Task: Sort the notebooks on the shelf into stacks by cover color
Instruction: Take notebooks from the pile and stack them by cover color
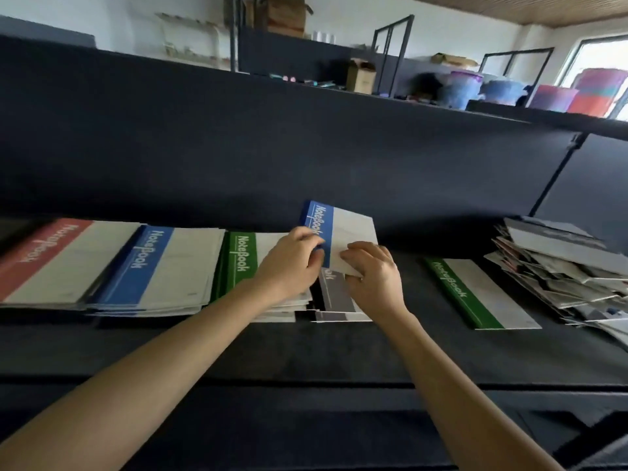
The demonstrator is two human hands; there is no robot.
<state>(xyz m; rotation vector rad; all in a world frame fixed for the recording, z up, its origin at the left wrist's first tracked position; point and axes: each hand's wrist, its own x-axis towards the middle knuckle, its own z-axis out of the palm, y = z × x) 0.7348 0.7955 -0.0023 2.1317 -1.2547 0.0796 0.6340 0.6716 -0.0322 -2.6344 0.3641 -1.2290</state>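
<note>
So the left hand (pixel 292 258) and right hand (pixel 373 270) both gripped the blue notebook (pixel 351 232), held tilted just above the grey stack (pixel 336 297) on the shelf (pixel 306 348), beside the green stack (pixel 241 256).

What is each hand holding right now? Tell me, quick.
Left hand: grips the blue notebook.
Right hand: grips the same notebook.

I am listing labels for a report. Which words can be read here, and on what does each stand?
"NoteBook": red stack, top cover, blurred.
"NoteBook": blue stack, top cover.
"NoteBook": green stack, top cover.
"NoteBook": held blue notebook.
"NoteBook": lone green notebook.
Grey notebook: only the end of a word shows, not readable.
Pile at right: too blurred to read.
</note>
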